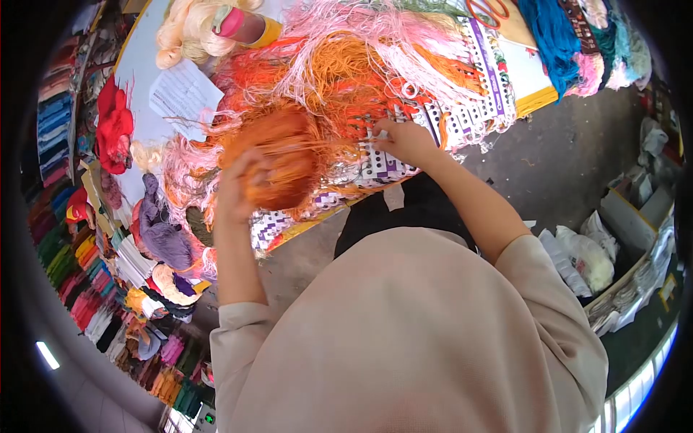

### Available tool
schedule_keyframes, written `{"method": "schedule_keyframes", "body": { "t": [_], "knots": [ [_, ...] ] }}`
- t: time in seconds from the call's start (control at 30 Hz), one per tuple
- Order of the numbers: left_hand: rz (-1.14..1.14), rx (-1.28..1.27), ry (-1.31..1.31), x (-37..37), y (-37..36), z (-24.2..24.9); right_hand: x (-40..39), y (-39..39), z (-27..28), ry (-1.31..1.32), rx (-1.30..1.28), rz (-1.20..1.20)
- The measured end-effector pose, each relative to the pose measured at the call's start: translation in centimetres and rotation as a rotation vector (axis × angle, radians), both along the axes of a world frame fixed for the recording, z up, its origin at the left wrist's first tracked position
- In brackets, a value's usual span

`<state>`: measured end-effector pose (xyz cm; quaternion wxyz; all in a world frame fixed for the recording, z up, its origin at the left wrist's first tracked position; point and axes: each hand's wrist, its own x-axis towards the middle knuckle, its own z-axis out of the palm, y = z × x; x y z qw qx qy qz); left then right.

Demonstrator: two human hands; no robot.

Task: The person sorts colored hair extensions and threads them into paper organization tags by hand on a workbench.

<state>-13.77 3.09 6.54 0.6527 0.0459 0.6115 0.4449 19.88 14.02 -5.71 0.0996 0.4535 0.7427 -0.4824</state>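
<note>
An orange bundle of thread, smeared by motion, hangs over the front edge of the table in my left hand. Orange strands stretch from it across to my right hand, where thumb and fingertips pinch them. Below and beside that hand lie white and purple cards with punched holes, and threads run from several of them. Behind both hands spreads a tangled heap of orange thread. Pink thread lies across the heap.
A paper sheet, a thread cone and cream skeins lie at the back left. Red-handled scissors and blue skeins are at the right. Purple yarn hangs left; white bags stand on the floor.
</note>
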Motion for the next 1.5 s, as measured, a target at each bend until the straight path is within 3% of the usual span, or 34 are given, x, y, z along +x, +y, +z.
{"method": "schedule_keyframes", "body": {
  "t": [0.1,0.17,0.2,0.27,0.3,0.37,0.4,0.47,0.5,0.57,0.6,0.7,0.73,0.8,0.9,1.0,1.03,1.07,1.13,1.17,1.2,1.23,1.27,1.33,1.37,1.4,1.43,1.47,1.5],
  "knots": [
    [0.237,0.197,0.037,-6.8,-1.7,4.7,-0.2,-0.2,0.3,-0.008,0.01,-0.02],
    [0.358,0.403,-0.311,-10.9,-2.4,7.0,-0.3,-0.6,0.3,-0.001,0.031,-0.021],
    [0.496,0.376,0.133,-11.3,-3.1,7.9,-0.4,-0.8,0.3,0.002,0.051,-0.026],
    [0.515,0.145,0.511,-9.8,-3.8,9.6,-0.4,-1.0,-0.1,0.02,0.089,-0.025],
    [0.408,0.169,0.618,-10.6,-5.0,9.4,-0.5,-1.3,-0.4,0.0,0.105,-0.038],
    [0.321,0.365,0.241,-9.4,-6.5,9.2,-1.3,-1.8,0.5,-0.019,0.096,-0.068],
    [0.461,0.32,0.338,-4.7,-4.4,11.0,-1.9,-2.0,1.9,0.009,0.098,-0.092],
    [0.241,0.597,-0.265,-5.0,-5.0,8.2,-3.9,-2.3,4.9,0.106,0.086,-0.182],
    [0.229,0.598,-0.302,-4.0,-4.5,7.6,-4.8,-2.6,6.2,0.19,0.189,-0.213],
    [0.191,0.613,-0.273,-1.4,-3.2,8.1,-7.2,-3.4,9.8,0.476,0.081,-0.377],
    [0.141,0.606,-0.334,-0.9,-3.0,7.8,-8.5,-4.2,11.8,0.71,-0.103,-0.535],
    [0.072,0.603,-0.406,1.2,-2.0,7.8,-11.3,-5.2,16.4,0.964,-0.098,-0.559],
    [0.045,0.596,-0.419,1.8,-1.7,7.8,-11.6,-5.0,17.7,0.962,-0.087,-0.565],
    [-0.014,0.596,-0.389,2.6,-1.5,7.8,-12.1,-4.5,19.7,0.766,0.315,-0.357],
    [-0.08,0.541,-0.265,3.7,-1.2,7.3,-13.3,-4.5,18.5,0.785,0.339,-0.389],
    [-0.062,0.452,-0.312,2.2,-1.1,7.3,-12.8,-3.8,16.5,0.863,0.315,-0.422],
    [-0.069,0.381,-0.37,1.1,-1.2,6.9,-11.5,-2.9,14.8,0.941,0.352,-0.485],
    [-0.024,0.373,-0.434,-1.3,-1.8,6.0,-9.7,-2.1,14.6,1.014,0.072,-0.72],
    [0.208,0.392,-0.377,-7.4,-3.8,3.2,-4.0,0.9,14.7,1.314,-0.468,-0.934],
    [0.388,0.268,0.108,-6.7,-3.2,5.9,-0.1,2.4,13.9,1.364,-0.542,-0.955],
    [0.262,0.451,-0.272,-12.7,-4.9,4.1,3.5,3.2,14.3,1.379,-0.514,-1.001],
    [0.367,0.431,-0.165,-17.1,-6.3,3.0,7.2,4.4,14.5,1.295,-0.458,-1.074],
    [0.471,0.409,-0.055,-20.5,-7.4,2.3,12.8,6.3,12.8,1.301,-0.522,-0.985],
    [0.514,0.511,-0.362,-25.3,-9.9,2.3,21.1,8.9,13.9,1.062,-0.233,-1.197],
    [0.684,0.449,-0.275,-24.3,-9.7,3.4,24.2,9.8,15.1,1.061,-0.062,-1.316],
    [0.849,0.382,-0.184,-23.1,-9.2,4.5,33.8,12.4,11.5,1.207,-0.008,-1.589],
    [0.743,0.449,-0.185,-22.4,-9.5,4.3,42.5,13.6,9.6,1.434,-0.106,-1.564],
    [0.697,0.452,-0.213,-21.5,-9.4,4.0,46.2,14.0,9.1,1.46,0.071,-1.723],
    [0.654,0.456,-0.241,-19.9,-9.0,4.0,44.9,13.8,10.3,1.454,0.071,-1.723]
  ]
}}
